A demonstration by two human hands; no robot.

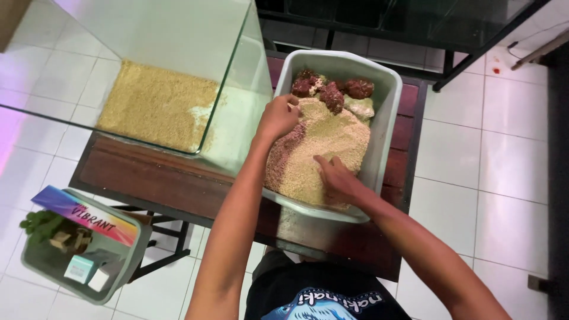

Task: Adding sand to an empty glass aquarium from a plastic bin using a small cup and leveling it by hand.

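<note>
Pale tan gravel (332, 142) heaped in a grey rectangular plastic tub (388, 95) on a dark wooden table (166, 184).

Left hand (277, 117) curled, right hand (335, 178) spread flat, both in gravel. Dark red-brown rocks (332, 92) crowd the tub's 12 o'clock end. At 10 o'clock a clear glass tank (237, 53) holds more gravel; at 8 o'clock a green bin (127, 261) sits on white tiles.

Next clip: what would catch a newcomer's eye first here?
Both hands, left hand and right hand, dig into tan gravel heaped in a grey tub on the wooden table. Dark red rocks sit at the tub's far end. To the left stands a glass tank with gravel on part of its floor.
</note>
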